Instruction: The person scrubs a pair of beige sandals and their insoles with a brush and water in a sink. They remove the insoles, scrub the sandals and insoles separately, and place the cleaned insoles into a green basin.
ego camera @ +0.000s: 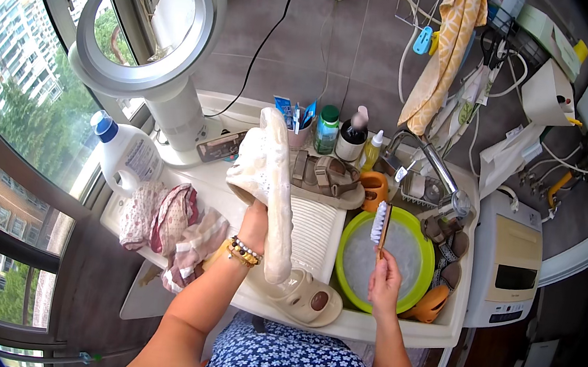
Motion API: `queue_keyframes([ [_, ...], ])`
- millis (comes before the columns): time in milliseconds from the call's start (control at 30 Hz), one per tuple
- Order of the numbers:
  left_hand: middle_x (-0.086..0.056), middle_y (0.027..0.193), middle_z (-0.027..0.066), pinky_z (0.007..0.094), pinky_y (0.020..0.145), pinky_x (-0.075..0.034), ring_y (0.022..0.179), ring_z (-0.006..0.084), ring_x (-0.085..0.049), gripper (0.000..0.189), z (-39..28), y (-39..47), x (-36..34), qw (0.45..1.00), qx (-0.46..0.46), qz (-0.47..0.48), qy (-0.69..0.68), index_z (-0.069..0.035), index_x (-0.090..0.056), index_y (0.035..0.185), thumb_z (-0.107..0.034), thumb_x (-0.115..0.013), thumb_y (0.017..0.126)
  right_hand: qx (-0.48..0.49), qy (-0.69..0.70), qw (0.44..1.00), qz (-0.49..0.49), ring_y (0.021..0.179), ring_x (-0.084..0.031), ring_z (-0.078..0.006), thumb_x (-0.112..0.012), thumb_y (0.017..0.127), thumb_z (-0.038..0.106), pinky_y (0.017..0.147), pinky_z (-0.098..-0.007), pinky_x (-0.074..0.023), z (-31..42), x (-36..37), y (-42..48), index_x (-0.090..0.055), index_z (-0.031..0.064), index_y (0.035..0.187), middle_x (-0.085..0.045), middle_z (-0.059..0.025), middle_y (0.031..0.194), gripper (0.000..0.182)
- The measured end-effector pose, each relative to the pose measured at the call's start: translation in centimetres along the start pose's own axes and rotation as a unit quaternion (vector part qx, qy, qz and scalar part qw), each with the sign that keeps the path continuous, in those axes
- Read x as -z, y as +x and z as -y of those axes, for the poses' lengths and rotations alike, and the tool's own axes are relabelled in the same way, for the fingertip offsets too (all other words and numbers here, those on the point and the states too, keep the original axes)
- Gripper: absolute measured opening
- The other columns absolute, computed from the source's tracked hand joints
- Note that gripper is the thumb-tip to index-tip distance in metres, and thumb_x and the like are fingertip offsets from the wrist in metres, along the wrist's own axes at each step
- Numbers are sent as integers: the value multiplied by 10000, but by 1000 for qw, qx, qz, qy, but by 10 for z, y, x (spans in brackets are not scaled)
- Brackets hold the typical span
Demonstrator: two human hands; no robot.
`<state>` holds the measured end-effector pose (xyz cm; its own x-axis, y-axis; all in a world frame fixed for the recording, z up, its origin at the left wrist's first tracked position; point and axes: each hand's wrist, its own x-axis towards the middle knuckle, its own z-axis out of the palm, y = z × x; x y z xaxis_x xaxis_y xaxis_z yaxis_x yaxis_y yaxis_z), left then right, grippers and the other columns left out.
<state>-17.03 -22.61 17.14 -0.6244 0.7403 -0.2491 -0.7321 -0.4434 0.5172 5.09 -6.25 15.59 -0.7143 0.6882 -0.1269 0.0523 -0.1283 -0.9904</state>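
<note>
My left hand [254,228], with bead bracelets at the wrist, is inside a cream slipper [268,175] covered in suds, holding it on edge above the sink's washboard [310,229]. A matching cream slipper [308,299] with a brown face patch lies at the sink's front edge. My right hand [385,281] grips the handle of a wooden scrub brush [381,226], its white bristles facing left, over a lime-green basin [343,276] of cloudy, soapy water. Brown strap sandals [327,179] rest behind the washboard.
Left are crumpled cloths [159,217], a detergent bottle [131,157] and a bladeless fan [176,116]. Bottles [352,138] line the back. A chrome faucet [435,161] reaches over the basin's rear. Orange footwear [428,303] and more sandals [451,256] crowd its right side.
</note>
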Motion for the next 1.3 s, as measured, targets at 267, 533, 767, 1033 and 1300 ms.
queue_keyframes([
  [267, -403, 747, 25, 215, 554, -375, 626, 120, -410, 324, 12, -16, -1, 904, 215, 165, -330, 3, -425, 1034, -262, -525, 877, 40, 3, 993, 109, 484, -369, -6, -519, 929, 217, 369, -186, -248, -4, -21, -9, -436, 32, 1224, -421, 69, 620, 358],
  [533, -429, 889, 140, 290, 657, -425, 784, 222, -488, 633, 71, -20, 40, 708, 507, 322, -372, 77, -334, 1197, -423, -537, 866, -57, 164, 980, 92, 413, -378, -23, -625, 859, 323, 337, -170, -291, 4, -32, 57, -437, 110, 1190, -472, 37, 678, 436],
  [767, -382, 1232, 312, 425, 911, -433, 1082, 395, -476, 734, 33, -28, 37, 795, 522, 204, -232, 28, -266, 1364, -527, -400, 903, -175, 262, 938, 146, 364, -354, -18, -655, 837, 285, 323, -166, -274, -30, -11, 68, -495, 92, 1024, -516, 44, 659, 313],
  [1033, -617, 967, 86, 270, 703, -516, 864, 123, -602, 557, -8, -41, 57, 846, 38, -68, 528, 30, -521, 1113, -244, -790, 710, -162, 159, 971, 80, 397, -381, -24, -650, 842, 231, 344, -176, -304, -56, -8, 74, -459, 103, 1013, -537, 7, 731, 286],
  [1300, -660, 789, 158, 269, 611, -526, 670, 157, -647, 673, -27, -27, 78, 755, -13, -190, 628, 143, -565, 1017, -359, -812, 643, 12, 27, 999, -24, 463, -459, -71, -480, 869, 54, 399, -193, -381, -83, 0, 74, -363, 81, 1138, -526, -44, 868, 295],
])
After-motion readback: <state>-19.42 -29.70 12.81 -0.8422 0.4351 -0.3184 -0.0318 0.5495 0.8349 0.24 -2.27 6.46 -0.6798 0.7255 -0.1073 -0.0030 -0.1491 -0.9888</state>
